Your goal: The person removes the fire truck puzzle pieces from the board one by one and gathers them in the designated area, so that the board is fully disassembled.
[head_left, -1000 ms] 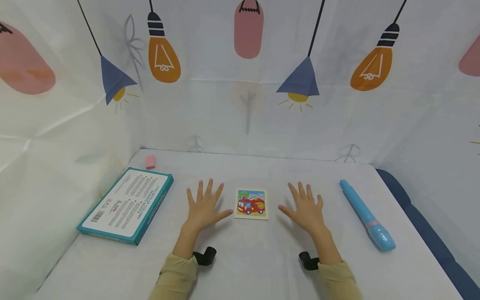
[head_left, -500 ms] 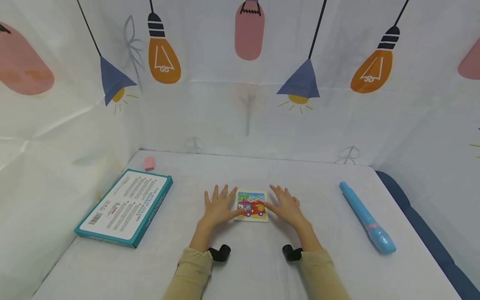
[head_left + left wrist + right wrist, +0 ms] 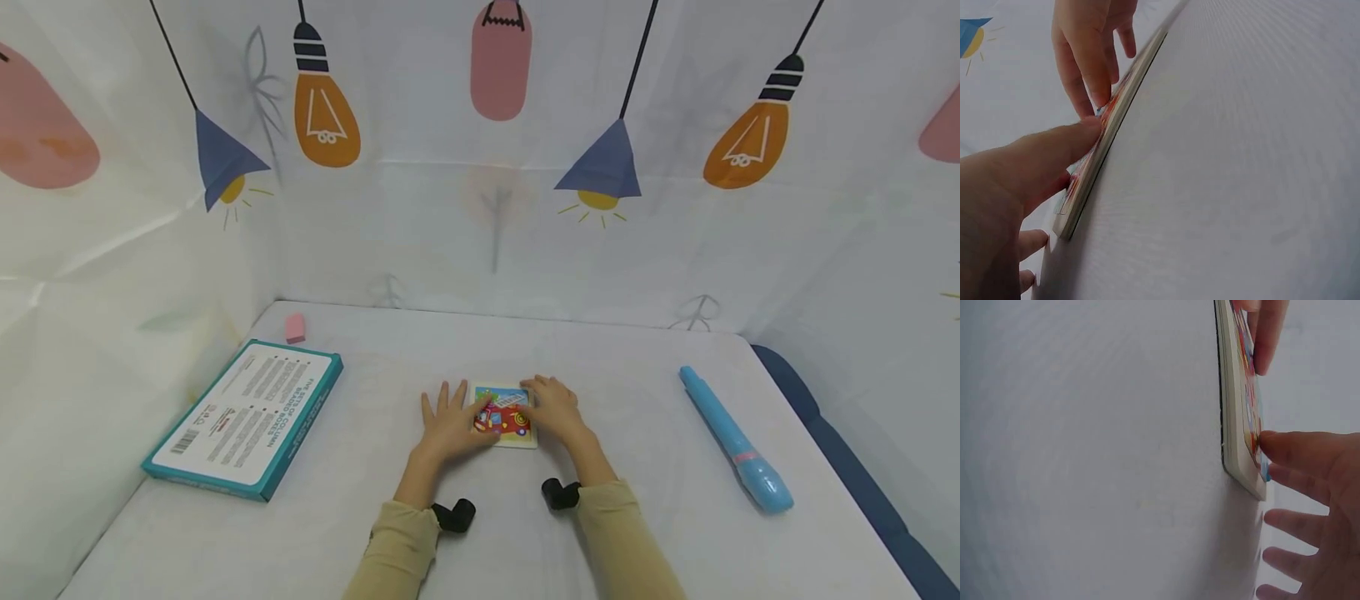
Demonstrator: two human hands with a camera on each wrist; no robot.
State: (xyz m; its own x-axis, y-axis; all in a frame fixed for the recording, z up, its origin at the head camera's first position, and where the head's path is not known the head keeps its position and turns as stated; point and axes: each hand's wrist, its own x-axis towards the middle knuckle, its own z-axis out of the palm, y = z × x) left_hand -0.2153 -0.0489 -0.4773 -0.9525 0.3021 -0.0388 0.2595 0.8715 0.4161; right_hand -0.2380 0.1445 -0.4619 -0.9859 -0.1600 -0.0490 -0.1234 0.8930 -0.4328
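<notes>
A small square wooden picture puzzle with a red fire truck on it lies flat on the white table. My left hand is at its left side, thumb and index finger touching the picture, other fingers spread on the table. At the right side, my right hand has its thumb on the picture and its index finger near the top edge. The right wrist view shows the right thumb on the puzzle's face and the other fingers extended beside it. In the left wrist view, the puzzle's pale edge rests against the table.
A teal-edged box with printed text lies at the left, a pink block behind it. On the right is a blue pen-like device. White printed curtains hang behind the table, and a dark blue seat shows beyond its right edge.
Both hands have moved inward from either side of the puzzle and now touch it. The box, pink block and blue device stay in place on the table.
</notes>
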